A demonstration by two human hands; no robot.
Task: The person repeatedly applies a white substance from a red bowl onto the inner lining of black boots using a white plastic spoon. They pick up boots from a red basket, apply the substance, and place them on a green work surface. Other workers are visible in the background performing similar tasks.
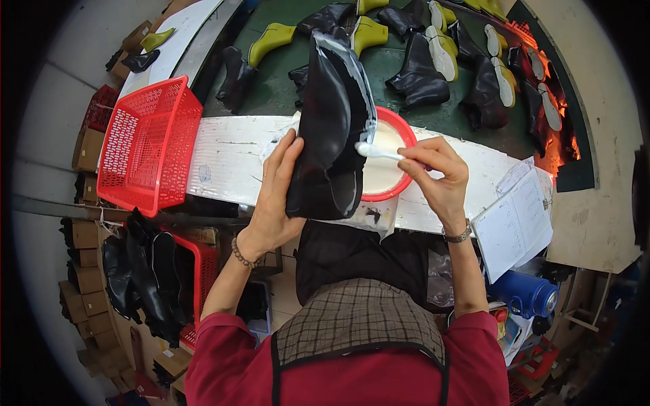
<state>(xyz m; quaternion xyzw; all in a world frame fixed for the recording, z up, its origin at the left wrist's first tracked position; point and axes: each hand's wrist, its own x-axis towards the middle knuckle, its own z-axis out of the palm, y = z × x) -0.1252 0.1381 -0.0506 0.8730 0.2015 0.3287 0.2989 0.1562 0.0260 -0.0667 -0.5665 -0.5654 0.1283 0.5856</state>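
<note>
My left hand is closed around the lower left side of a black leather boot upper, holding it up over the bench. A wet white coating runs along the upper's top and right edge. Pinched in my right hand is a small white glue brush, its coated head against or very near the right edge of the upper; contact cannot be told for certain. Behind the upper and brush sits a red bowl of creamy white glue, partly hidden by them.
The white bench carries a red basket at left and paper sheets at right. On the green surface beyond lie several black uppers and yellow lasts, with a glowing orange area at far right. A blue flask stands lower right.
</note>
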